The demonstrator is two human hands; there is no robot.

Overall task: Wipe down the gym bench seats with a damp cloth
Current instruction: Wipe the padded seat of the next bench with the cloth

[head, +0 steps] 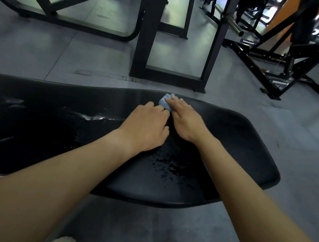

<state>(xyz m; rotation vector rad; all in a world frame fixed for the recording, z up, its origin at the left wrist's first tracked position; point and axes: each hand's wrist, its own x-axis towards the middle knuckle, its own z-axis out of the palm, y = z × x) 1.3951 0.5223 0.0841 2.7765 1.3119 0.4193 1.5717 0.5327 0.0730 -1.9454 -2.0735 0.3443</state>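
1. The right hand (186, 121) pressed a blue cloth (164, 102), fingers straight, at the wet bench seat's (236, 148) far edge.
2. The left hand's (146, 128) bent fingers met the cloth; any grip was unclear.

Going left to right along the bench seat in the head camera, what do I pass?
Wet streaks → left hand → blue cloth → right hand → drier-looking end of the bench seat.

Right hand (186, 121) presses cloth (164, 101) on wet bench seat (240, 149); left hand (146, 127) at cloth edge (grip unclear).
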